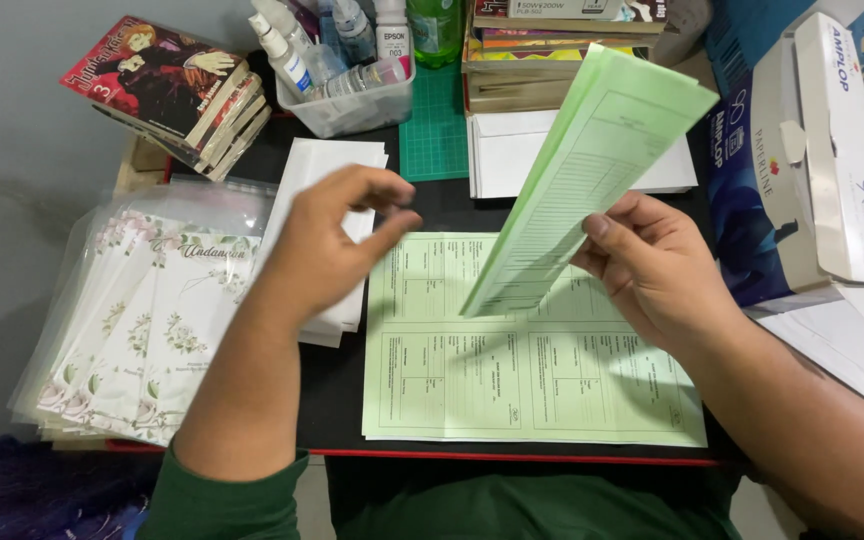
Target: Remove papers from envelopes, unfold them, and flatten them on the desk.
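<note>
Centrally, the right hand (pixel 652 265) pinches a thin sheaf of pale green printed forms (pixel 592 180) near its lower edge, thumb on the near face and fingers behind, so that the sheets stand tilted up and away toward the stacked books (pixel 562 40) at the back. The left hand (pixel 337 240) hovers empty, fingers loosely curled with the thumb extended toward the sheaf, just apart from it and above a pile of white envelopes (pixel 327 170). Beneath both hands, a flat stack of matching green forms (pixel 512 390) lies on the dark desk (pixel 337 390). Judged from its slight bow, the held paper is light, limp and easily creased; it would be best gripped along an edge or corner, with a second hand supporting the free end. Floral cards in clear sleeves (pixel 152 320) sit at the left, a tub of ink bottles (pixel 347 70) behind, and an opened paper-ream box (pixel 812 150) at the right.
</note>
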